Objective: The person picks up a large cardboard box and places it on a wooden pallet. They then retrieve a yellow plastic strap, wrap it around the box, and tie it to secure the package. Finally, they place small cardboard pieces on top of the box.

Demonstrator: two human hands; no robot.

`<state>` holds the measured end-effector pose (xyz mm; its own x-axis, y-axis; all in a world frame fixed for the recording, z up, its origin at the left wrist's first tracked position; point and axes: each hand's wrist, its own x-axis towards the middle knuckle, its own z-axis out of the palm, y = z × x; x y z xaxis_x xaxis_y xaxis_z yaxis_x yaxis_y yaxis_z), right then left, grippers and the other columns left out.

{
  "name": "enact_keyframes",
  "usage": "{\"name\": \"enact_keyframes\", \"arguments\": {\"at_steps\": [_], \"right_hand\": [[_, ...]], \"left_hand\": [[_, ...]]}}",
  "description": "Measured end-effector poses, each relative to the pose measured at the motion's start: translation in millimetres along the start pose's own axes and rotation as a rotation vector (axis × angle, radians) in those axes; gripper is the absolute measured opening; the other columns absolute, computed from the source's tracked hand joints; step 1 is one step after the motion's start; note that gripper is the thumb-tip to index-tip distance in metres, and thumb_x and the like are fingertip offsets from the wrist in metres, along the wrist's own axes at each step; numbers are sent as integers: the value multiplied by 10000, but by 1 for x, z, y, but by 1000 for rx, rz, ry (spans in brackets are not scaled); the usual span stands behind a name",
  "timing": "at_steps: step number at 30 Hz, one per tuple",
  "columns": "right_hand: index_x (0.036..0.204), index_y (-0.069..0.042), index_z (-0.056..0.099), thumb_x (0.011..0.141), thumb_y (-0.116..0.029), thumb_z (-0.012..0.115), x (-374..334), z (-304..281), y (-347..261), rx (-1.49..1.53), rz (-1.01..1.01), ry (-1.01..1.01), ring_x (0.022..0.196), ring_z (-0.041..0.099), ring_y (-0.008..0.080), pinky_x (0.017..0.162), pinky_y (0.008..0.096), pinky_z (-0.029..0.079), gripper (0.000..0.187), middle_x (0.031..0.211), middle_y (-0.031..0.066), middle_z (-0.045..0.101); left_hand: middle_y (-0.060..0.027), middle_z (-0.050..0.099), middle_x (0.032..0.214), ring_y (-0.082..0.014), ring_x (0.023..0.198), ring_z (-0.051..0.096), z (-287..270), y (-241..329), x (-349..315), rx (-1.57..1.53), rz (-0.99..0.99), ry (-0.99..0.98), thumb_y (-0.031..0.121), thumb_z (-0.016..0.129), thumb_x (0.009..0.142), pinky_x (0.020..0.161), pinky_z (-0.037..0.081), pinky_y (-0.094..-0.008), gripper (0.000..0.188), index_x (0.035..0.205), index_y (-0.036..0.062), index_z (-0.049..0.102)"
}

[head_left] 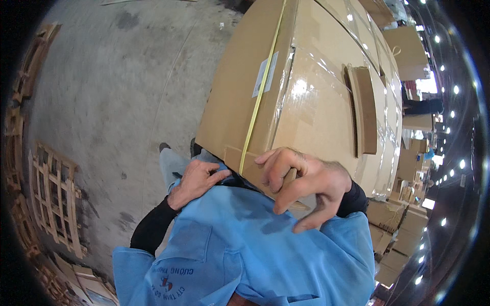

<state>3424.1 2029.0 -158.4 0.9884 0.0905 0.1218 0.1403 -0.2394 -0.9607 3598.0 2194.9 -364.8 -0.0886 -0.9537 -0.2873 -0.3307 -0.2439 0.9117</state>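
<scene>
A large taped cardboard box (pixel 316 102) stands right in front of me. Along its left side runs a yellow strap (pixel 255 117), passing over a white label (pixel 265 74) and a small cardboard piece (pixel 236 157) at the near edge. Over the near edge of the box, my right hand (pixel 311 186) is held with bent fingers spread apart; I make out nothing gripped in it. My left hand (pixel 196 179) is at my waist, against a dark item (pixel 232 178) by my blue shirt (pixel 245 224). Its fingers curl under, and what they hold, if anything, is hidden.
A folded cardboard strip (pixel 363 109) lies on top of the box. Wooden pallets (pixel 53 196) line the left side of the concrete floor (pixel 122 102). Stacked cartons (pixel 393 224) stand at right, and another person's dark sleeve (pixel 423 106) shows beyond the box.
</scene>
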Motion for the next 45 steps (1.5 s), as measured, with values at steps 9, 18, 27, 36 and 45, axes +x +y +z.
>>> {"name": "enact_keyframes", "arguments": {"at_steps": [9,18,27,36,45], "right_hand": [[1462,-17,383,647,-377,873,-89,-102,-31,-1322,875,847,1346,422,383,1129,429,347,1016,1401,233,462],[1465,33,350,713,-383,803,-153,-124,8,-803,1189,1218,1305,497,355,1105,388,378,972,1380,290,511],[1452,79,360,778,-494,646,-132,-169,44,-810,1365,1514,1297,501,403,1087,411,385,929,1373,341,500],[1355,85,487,752,-449,684,-102,-270,80,-909,1283,1581,1169,601,363,1009,407,449,829,1256,281,612],[1417,59,420,747,-296,703,-65,-311,67,-377,650,1805,1298,499,275,1105,377,373,810,1377,193,504]], "left_hand": [[-134,700,739,-147,639,625,-74,-49,-12,-314,-6,322,255,654,946,574,468,-335,344,792,-49,615],[-143,723,875,-164,777,673,-216,-137,-51,-328,-189,387,252,584,1000,667,518,-301,276,882,12,515],[-143,731,907,-163,746,677,-275,-136,82,-507,-111,302,251,580,1006,652,528,-295,283,870,11,519],[-134,734,916,-177,780,689,-313,-113,251,-332,-136,-74,276,621,977,656,514,-299,293,932,-6,556],[-159,737,891,-178,793,692,-409,-77,446,-56,-7,-80,232,631,961,686,531,-319,322,873,-63,535]]}}
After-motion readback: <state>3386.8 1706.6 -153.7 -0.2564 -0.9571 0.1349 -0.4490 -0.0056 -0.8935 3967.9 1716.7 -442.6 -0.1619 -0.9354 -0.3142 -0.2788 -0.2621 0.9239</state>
